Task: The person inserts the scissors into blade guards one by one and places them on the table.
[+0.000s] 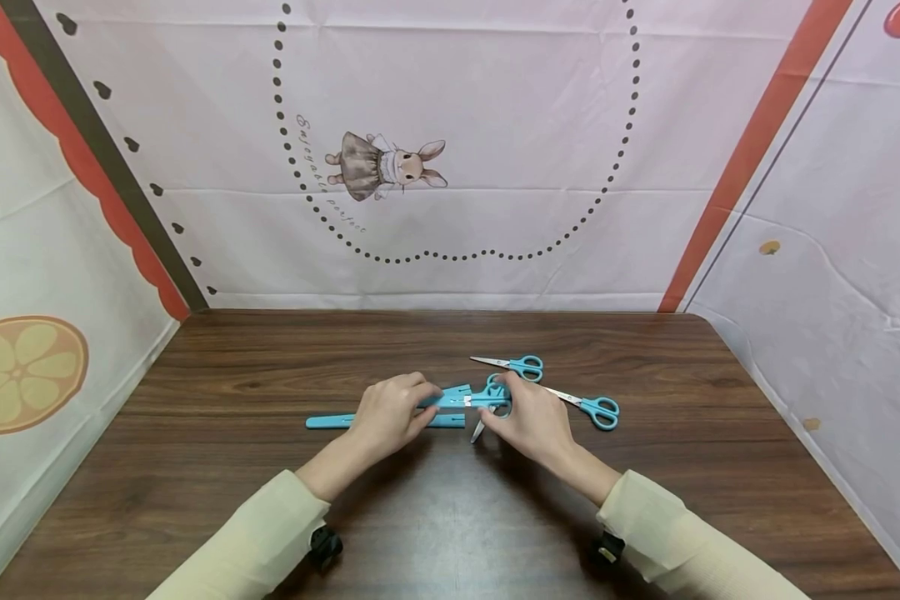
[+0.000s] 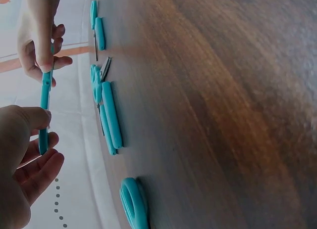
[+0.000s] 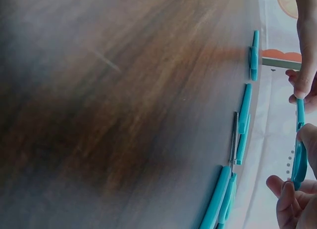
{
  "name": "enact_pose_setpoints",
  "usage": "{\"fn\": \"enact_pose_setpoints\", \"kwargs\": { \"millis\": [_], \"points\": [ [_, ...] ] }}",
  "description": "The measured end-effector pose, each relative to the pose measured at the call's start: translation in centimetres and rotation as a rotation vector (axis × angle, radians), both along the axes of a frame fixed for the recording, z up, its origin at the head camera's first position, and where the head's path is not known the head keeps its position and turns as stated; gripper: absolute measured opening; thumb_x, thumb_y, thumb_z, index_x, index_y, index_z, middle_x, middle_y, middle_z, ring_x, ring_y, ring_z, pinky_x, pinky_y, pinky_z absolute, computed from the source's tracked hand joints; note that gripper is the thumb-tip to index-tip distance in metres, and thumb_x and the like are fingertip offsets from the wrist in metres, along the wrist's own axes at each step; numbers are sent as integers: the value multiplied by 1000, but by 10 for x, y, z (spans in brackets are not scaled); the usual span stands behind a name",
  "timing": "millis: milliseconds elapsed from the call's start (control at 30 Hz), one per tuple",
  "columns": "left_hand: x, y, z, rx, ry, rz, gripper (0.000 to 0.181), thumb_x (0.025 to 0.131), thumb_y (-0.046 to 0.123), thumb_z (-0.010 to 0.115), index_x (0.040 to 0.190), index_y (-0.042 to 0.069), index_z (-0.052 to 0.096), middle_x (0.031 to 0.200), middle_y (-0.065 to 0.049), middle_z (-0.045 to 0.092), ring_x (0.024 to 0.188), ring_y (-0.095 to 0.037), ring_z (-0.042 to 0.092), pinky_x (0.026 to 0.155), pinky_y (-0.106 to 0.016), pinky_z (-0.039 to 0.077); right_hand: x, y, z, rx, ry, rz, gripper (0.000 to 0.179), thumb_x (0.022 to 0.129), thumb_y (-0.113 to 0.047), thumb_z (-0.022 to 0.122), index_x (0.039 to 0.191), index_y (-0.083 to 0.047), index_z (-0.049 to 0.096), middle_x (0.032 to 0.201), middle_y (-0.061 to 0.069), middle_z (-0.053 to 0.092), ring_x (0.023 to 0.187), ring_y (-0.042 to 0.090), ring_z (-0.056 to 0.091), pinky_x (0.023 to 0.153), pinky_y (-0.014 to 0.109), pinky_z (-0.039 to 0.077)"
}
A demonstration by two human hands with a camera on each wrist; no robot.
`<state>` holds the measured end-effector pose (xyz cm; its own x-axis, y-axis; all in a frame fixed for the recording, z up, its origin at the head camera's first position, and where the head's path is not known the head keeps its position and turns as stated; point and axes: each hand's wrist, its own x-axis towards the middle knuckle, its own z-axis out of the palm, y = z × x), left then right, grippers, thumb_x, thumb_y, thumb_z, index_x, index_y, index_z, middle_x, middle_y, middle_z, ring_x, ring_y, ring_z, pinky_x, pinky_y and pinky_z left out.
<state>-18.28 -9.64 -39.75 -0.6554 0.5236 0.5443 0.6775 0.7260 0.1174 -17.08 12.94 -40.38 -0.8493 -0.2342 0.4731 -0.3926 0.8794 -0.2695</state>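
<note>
Left fingers (image 1: 423,418) pinching blue sheath (image 1: 450,401), right fingers (image 1: 495,422) holding scissors (image 1: 489,400) by handle, both aligned in between

Scissors and sheaths, tally by kind.
Scissors (image 1: 587,404): five pairs made out, some overlapped: one held, three with bare blades toward the far edge of the surface (image 1: 270,358), one sheathed nearer the left edge. Sheaths (image 1: 328,422): at least four: one held, one on that leftmost pair, two loose between. Hands: two, left hand (image 1: 390,412) and right hand (image 1: 536,418). Dark wrist devices (image 1: 325,547): two, one per wrist.
</note>
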Motion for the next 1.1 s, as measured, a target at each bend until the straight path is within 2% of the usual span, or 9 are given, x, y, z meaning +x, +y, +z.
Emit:
{"fn": "enact_pose_setpoints", "kwargs": {
  "millis": [267,400,667,1100],
  "points": [
    [0,2,-2,-7,-9,-11,13,78,20,74,91,17,71,81,5,63,61,-8,57,47,-21,42,0,1,1,-10,48,38,46,71,-35,76,106,-10,61,63,-3,59,42,1,33,36,19,25],
    [-1,3,-2,-4,-1,-13,14,78,19,74,91,16,71,80,5,63,60,-8,56,47,-21,43,1,0,4,-13,56,41,47,71,-35,76,107,-10,61,59,-7,54,40,0,30,34,19,23],
    [-1,3,0,-4,9,-5,15,77,19,74,92,15,72,81,4,64,60,-7,55,48,-20,42,2,-2,10,-10,-5,28,46,73,-37,75,107,-9,61,54,-11,44,39,2,28,35,20,23],
    [-1,3,-2,-29,50,-36,15,78,19,74,92,15,72,80,4,63,61,-8,57,49,-23,45,1,-6,10,1,18,45,44,73,-35,74,107,-10,61,58,-10,48,39,1,28,34,18,23]
  ]
}}
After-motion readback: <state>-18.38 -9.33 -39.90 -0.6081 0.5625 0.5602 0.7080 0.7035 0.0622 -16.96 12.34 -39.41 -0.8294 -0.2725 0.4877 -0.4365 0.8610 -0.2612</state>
